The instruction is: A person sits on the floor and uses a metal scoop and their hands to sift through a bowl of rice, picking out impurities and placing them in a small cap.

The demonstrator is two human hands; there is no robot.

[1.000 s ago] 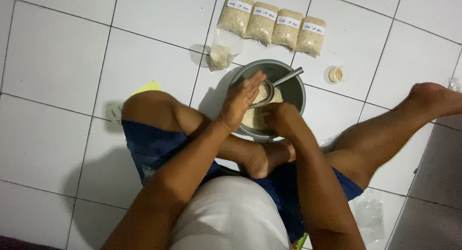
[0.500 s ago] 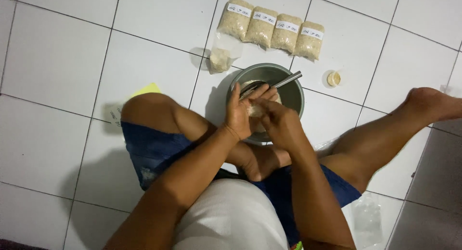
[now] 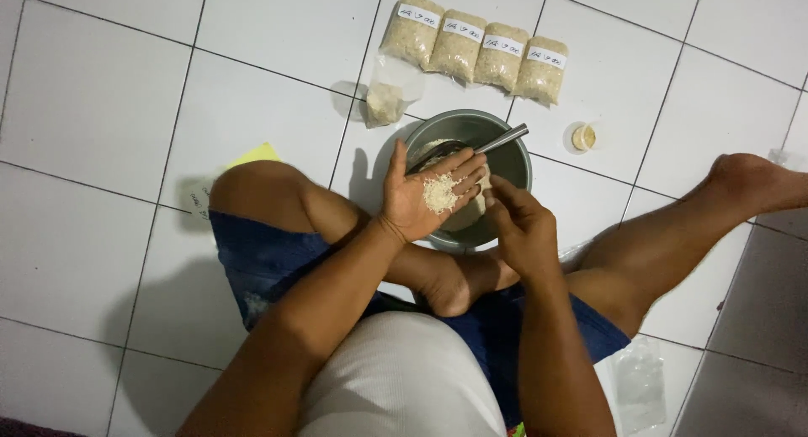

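I sit on a white tiled floor with a grey metal bowl (image 3: 505, 136) of pale grain in front of me. My left hand (image 3: 425, 197) is held palm up over the bowl with a small heap of white grain (image 3: 440, 193) lying on it. My right hand (image 3: 523, 228) hovers just to its right, fingers bent and pointing at the palm, holding nothing that I can see. A metal spoon (image 3: 503, 139) leans in the bowl, its handle over the far rim.
Several filled grain bags (image 3: 475, 47) with white labels lie in a row beyond the bowl. A partly filled clear bag (image 3: 385, 96) lies at the bowl's left. A small round cup (image 3: 583, 137) stands right of it. Empty clear bags (image 3: 640, 382) lie by my right thigh.
My hands have come up out of the bowl. The left hand has turned palm up with grain on it, and the right hand has drawn back beside it.
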